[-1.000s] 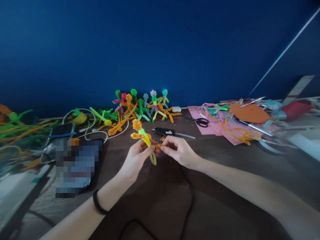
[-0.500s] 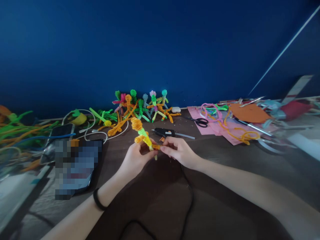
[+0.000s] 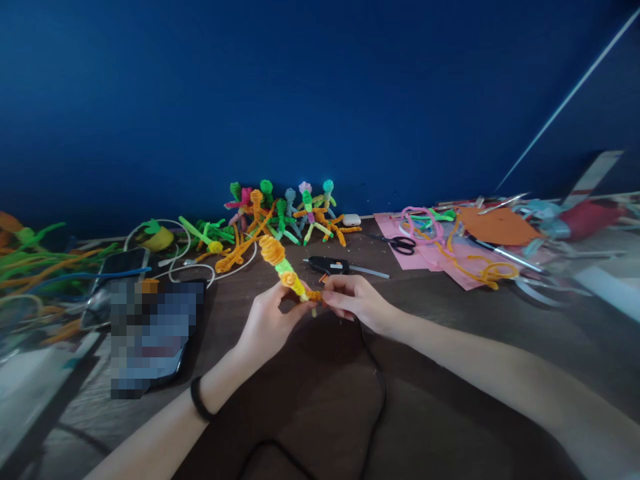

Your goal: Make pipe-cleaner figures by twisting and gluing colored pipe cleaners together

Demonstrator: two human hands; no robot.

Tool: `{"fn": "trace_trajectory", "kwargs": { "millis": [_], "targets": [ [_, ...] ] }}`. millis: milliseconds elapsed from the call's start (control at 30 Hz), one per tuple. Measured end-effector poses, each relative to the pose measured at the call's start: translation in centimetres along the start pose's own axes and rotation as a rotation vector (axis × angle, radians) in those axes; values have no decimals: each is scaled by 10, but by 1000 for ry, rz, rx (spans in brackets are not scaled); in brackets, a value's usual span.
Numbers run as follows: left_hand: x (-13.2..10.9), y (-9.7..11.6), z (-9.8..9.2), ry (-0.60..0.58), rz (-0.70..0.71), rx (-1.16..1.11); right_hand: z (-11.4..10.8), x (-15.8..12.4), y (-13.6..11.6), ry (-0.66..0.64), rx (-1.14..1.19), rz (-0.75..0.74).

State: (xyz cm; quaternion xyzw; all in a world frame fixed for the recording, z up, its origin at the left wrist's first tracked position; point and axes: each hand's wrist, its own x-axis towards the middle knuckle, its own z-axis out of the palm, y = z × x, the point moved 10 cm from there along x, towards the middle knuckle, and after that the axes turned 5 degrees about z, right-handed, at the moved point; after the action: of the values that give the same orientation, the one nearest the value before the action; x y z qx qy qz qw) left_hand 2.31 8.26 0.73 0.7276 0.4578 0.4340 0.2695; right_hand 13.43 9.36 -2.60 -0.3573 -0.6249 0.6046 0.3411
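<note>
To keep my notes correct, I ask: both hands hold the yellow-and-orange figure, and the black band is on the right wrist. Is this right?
Not quite: the black band is on the left wrist, as the head view shows. The left hand and right hand do both hold the yellow-and-orange figure.

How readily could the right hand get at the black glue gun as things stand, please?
Probably yes: the glue gun lies just beyond the right hand with nothing evident blocking it, though that hand would likely need to release the orange fuzzy piece first.
</note>
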Motion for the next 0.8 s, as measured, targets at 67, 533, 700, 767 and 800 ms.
{"fn": "trace_trajectory", "kwargs": {
  "millis": [67,533,700,767,800],
  "targets": [
    [-1,0,-2,27,-10,-24,0,0,0,3,-14,3],
    [-3,3,2,28,-81,-192,5,-13,-30,79,-397,-229],
    [-3,-3,11,-28,-168,-346,11,-21,-41,127,-602,-417],
    [-4,-9,17,-47,-234,-434,15,-25,-46,130,-671,-503],
    [-5,-11,19,-50,-260,-468,16,-27,-48,131,-697,-540]
  ]
}}
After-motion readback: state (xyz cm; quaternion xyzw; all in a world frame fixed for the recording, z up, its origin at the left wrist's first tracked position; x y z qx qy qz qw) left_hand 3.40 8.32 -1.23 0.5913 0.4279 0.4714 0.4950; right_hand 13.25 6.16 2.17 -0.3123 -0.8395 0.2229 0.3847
